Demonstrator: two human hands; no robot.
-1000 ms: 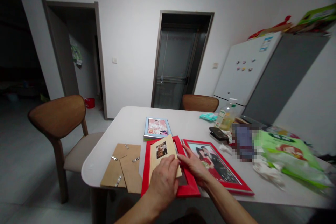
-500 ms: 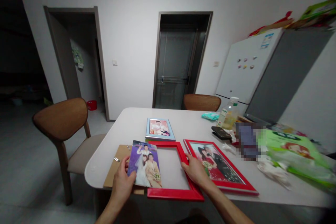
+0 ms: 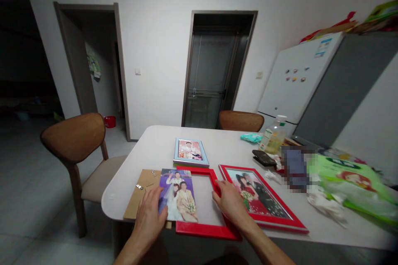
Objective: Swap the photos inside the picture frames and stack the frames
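White table (image 3: 143,149) bearing open red frame (image 3: 199,229); purple photo (image 3: 178,194) overlapping frame's left side, brown board (image 3: 137,198) lying left of frame; hands resting apart, left hand (image 3: 149,215) spreading at photo's edge, right hand (image 3: 230,203) touching frame's right side, grip unclear; light edge contact probably sparing print

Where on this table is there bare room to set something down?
Left of the blue-framed picture, beyond the brown board; also between that picture and the teal packet. It's crowded rightward, around the bottle and green package.
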